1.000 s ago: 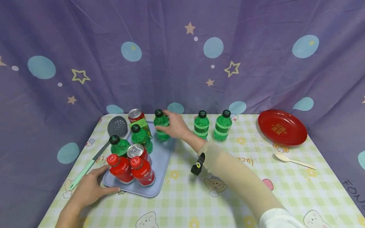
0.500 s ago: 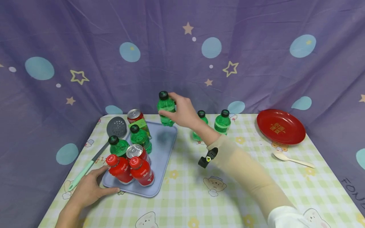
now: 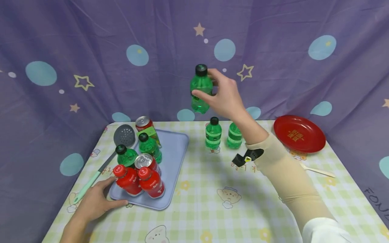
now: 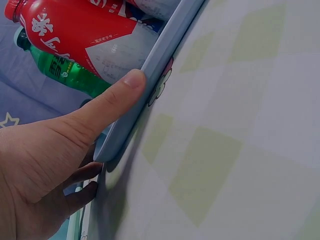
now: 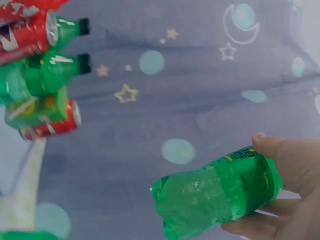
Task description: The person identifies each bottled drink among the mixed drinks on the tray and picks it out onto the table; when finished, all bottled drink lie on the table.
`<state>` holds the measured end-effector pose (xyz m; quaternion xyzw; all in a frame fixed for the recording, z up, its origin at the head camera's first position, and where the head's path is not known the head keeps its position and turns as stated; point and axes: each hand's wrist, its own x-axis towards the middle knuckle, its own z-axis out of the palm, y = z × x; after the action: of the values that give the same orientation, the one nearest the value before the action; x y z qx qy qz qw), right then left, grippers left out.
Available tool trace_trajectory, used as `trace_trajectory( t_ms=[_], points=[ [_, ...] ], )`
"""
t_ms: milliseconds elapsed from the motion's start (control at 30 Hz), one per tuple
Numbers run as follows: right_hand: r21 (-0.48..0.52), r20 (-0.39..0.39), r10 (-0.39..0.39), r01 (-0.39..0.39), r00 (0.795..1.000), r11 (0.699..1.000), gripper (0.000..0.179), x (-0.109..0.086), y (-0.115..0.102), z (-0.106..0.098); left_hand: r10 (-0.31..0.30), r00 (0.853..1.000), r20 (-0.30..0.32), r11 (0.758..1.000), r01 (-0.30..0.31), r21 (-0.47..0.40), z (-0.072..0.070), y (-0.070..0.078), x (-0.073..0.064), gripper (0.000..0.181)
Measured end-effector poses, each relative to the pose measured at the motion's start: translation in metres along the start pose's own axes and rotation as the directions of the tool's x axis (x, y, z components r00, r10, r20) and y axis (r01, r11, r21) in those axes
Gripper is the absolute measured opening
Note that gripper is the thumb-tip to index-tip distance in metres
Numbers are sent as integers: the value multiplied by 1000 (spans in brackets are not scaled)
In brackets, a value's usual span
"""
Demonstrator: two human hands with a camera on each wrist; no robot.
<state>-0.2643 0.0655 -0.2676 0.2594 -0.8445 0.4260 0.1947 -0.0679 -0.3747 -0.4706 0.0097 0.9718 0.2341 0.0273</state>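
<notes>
My right hand [image 3: 226, 96] grips a green soda bottle [image 3: 200, 92] with a black cap, raised well above the table in front of the curtain. In the right wrist view the same bottle [image 5: 220, 192] lies between thumb and fingers. My left hand [image 3: 92, 202] holds the near left corner of a light-blue tray [image 3: 174, 168]; its thumb [image 4: 117, 97] lies against the rim. On that tray stand two red-capped bottles [image 3: 153, 184], two green bottles [image 3: 150, 148], a silver-topped red can [image 3: 146, 161], and a green box [image 3: 152, 133] beside another red can [image 3: 143, 123].
Two more green bottles [image 3: 213, 135] stand at the table's back, one partly hidden by my right arm. At right are a red plate [image 3: 299, 134] and a wooden spoon [image 3: 319, 172], its bowl hidden. A slotted skimmer [image 3: 124, 135] with a mint handle lies left of the tray.
My right hand has lifted the green bottle off the far part of the tray, up and to the right. My left hand has stayed at the tray's corner.
</notes>
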Motion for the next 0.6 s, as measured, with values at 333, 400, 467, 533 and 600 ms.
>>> trace_trajectory(
  t_ms=[333,400,467,533,600],
  points=[
    [-110,-127,17,-31,992,993,56,-16,17,-68,24,1000,-10,999,-24,-22,-2,2,1,111],
    [-134,-144,21,-40,989,990,56,-21,23,-79,21,1000,-10,1000,-22,-18,-3,3,2,111],
    [-151,-164,30,-55,986,987,55,-26,29,-88,18,1000,-9,1000,-18,-12,-4,3,3,112],
    [-163,-178,40,-70,983,984,55,-31,35,-96,14,1000,-5,1000,-14,-2,-4,3,3,113],
    [-173,-187,55,-88,981,981,55,-37,43,-102,10,1000,-2,1000,-10,2,-4,4,3,113]
  ],
)
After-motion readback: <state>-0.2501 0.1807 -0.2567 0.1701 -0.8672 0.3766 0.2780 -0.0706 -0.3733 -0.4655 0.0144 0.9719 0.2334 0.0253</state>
